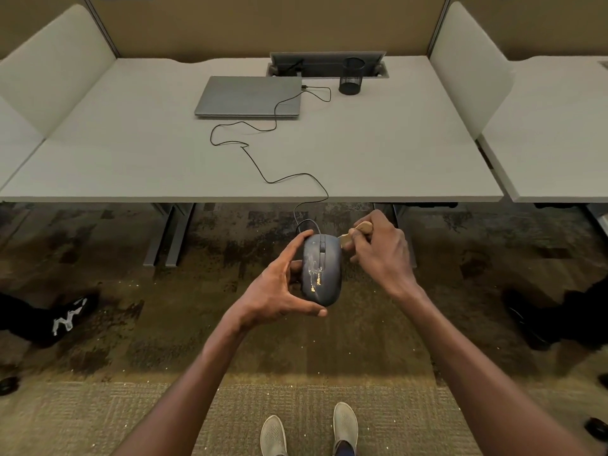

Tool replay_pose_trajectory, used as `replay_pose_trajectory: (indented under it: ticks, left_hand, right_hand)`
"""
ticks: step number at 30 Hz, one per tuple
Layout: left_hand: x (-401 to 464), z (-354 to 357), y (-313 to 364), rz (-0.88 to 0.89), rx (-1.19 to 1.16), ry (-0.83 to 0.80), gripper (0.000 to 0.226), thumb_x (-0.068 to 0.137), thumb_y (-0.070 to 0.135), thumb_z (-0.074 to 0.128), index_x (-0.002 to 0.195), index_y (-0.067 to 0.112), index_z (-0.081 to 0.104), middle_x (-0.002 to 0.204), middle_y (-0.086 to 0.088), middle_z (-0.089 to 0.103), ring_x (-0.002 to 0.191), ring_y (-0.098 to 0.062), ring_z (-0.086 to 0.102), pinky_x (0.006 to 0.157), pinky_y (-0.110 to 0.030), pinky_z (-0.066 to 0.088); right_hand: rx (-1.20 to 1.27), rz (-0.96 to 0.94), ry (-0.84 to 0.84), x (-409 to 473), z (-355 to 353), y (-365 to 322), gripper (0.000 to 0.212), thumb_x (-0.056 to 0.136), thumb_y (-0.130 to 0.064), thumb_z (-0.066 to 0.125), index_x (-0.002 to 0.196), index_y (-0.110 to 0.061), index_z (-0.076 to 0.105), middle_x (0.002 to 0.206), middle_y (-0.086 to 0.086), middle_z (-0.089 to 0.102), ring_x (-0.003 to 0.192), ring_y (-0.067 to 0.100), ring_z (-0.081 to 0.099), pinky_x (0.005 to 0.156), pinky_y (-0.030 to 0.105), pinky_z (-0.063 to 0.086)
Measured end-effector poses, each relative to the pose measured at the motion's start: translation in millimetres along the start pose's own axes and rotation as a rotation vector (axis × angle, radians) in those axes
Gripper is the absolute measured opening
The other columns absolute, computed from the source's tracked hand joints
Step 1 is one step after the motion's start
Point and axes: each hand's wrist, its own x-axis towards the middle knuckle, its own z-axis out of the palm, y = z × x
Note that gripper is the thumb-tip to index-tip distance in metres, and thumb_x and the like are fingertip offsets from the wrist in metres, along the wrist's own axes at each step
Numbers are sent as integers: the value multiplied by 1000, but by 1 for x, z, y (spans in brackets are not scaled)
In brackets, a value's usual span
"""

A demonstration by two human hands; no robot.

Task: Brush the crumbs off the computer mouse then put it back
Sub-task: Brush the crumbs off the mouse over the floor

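A dark grey wired computer mouse (324,268) is held in the air below the desk's front edge, above the carpet. My left hand (279,287) grips it from the left, thumb under its near end. Yellowish crumbs and pale smears (316,278) lie on its top, left of the scroll wheel. My right hand (381,251) is closed on a small wooden-handled brush (357,233), held just right of the mouse's far end. The brush's bristles are mostly hidden by my fingers. The black cable (263,166) runs from the mouse up over the desk to the laptop.
The white desk (131,153) holds a closed grey laptop (250,97) and a black mesh pen cup (352,76) at the back. White dividers stand on both sides. Desk legs (171,235) rise from the patterned carpet. My shoes (345,426) are below; another person's dark shoe (69,319) is at left.
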Motion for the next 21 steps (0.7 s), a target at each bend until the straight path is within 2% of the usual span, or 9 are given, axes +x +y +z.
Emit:
replay_pose_trajectory:
  ticks: [3, 5, 6, 9, 11, 13, 15, 17, 21]
  left_hand:
    - [2, 5, 3, -1, -1, -33, 132, 53, 20, 98, 153, 53, 19, 127, 27, 65, 126, -8, 62, 105, -42, 53]
    - [3, 8, 6, -5, -5, -54, 133, 53, 20, 98, 154, 51, 18, 125, 33, 63, 125, -4, 61, 105, -38, 53]
    - [4, 9, 8, -10, -9, -63, 133, 53, 20, 97, 154, 51, 18, 124, 36, 63, 125, -2, 61, 104, -36, 53]
    - [7, 10, 11, -16, -18, -85, 129, 56, 16, 96, 149, 58, 18, 118, 42, 62, 121, 5, 61, 96, -20, 53]
    - [8, 11, 12, -19, -30, -87, 129, 59, 9, 95, 149, 58, 16, 118, 43, 62, 121, 6, 60, 92, -16, 53]
    - [9, 12, 11, -22, -56, -74, 132, 60, 5, 95, 154, 52, 15, 125, 30, 65, 124, -1, 61, 97, -23, 54]
    - [10, 14, 10, -16, -96, -55, 134, 61, 0, 94, 158, 44, 13, 132, 8, 65, 125, -13, 64, 101, -33, 54]
    - [11, 15, 9, -13, -133, -19, 132, 62, -5, 92, 159, 37, 15, 131, -7, 65, 121, -19, 67, 100, -37, 56]
    - [8, 21, 5, 13, -155, 123, 110, 61, 2, 92, 151, 28, 35, 129, -8, 63, 120, -14, 65, 101, -30, 54]
  right_hand:
    - [123, 115, 4, 4, 7, -3, 14, 99, -24, 60, 109, -17, 52, 91, 2, 71, 70, 16, 73, 69, 42, 63]
    - [148, 170, 11, 9, 11, -3, 20, 99, -26, 59, 113, -15, 52, 95, 4, 67, 79, 20, 71, 67, 40, 61]
    - [139, 187, 14, 11, 13, -3, 22, 99, -27, 59, 114, -14, 52, 94, 1, 64, 82, 19, 67, 63, 35, 57]
    - [122, 202, 22, 13, 19, 0, 23, 98, -29, 60, 114, -14, 54, 85, -8, 53, 74, 2, 51, 54, 19, 36]
    - [131, 194, 23, 13, 24, 2, 22, 98, -28, 60, 114, -14, 53, 82, -12, 50, 72, 0, 48, 54, 17, 34]
    - [137, 182, 37, 12, 26, 3, 19, 99, -25, 59, 113, -14, 52, 81, -15, 48, 72, 0, 49, 54, 17, 35]
    - [146, 173, 67, 12, 25, 3, 17, 100, -23, 58, 112, -12, 51, 82, -12, 51, 74, 4, 52, 55, 16, 37]
    - [165, 178, 102, 13, 24, 2, 18, 101, -21, 57, 114, -10, 51, 87, -6, 55, 74, 3, 52, 55, 13, 36]
    - [184, 207, 204, 16, 22, 1, 18, 101, -20, 56, 114, -8, 50, 84, -8, 51, 69, -3, 48, 52, 11, 32]
